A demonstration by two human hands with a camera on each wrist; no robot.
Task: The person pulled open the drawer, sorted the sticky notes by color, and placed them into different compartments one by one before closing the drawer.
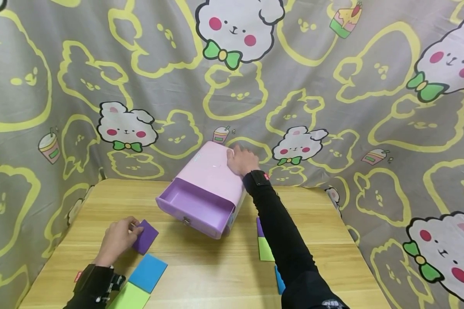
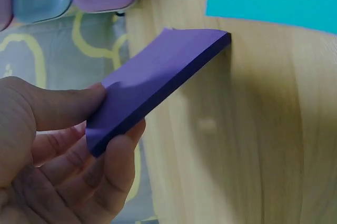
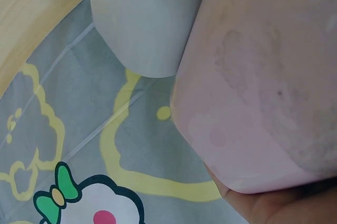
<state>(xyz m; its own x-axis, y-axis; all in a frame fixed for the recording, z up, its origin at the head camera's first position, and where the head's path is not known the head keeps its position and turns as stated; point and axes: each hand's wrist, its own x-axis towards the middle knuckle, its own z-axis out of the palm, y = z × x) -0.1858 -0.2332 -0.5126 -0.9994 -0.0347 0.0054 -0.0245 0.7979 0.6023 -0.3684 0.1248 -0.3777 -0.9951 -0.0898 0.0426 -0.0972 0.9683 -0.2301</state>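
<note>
Purple square paper pad [image 1: 147, 238] being pinched by L hand [image 1: 117, 239] nr L edge of wooden desk [image 1: 216, 274]; pink plastic drawer box [image 1: 209, 171] being steadied (prob.) by R hand [image 1: 243, 161], grip unclear.

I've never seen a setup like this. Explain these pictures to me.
There is no robot here, only a person's bare hands. The wide picture comes from a camera worn on the head; the two closer ones come from cameras on the wrists. The left hand pinches a purple square. The right hand holds a pink drawer unit, its purple drawer pulled open. On the wooden table, at the left, lie a blue square and a green square. At the right, another purple square, a second green square and a second blue square show partly behind the right sleeve.
</note>
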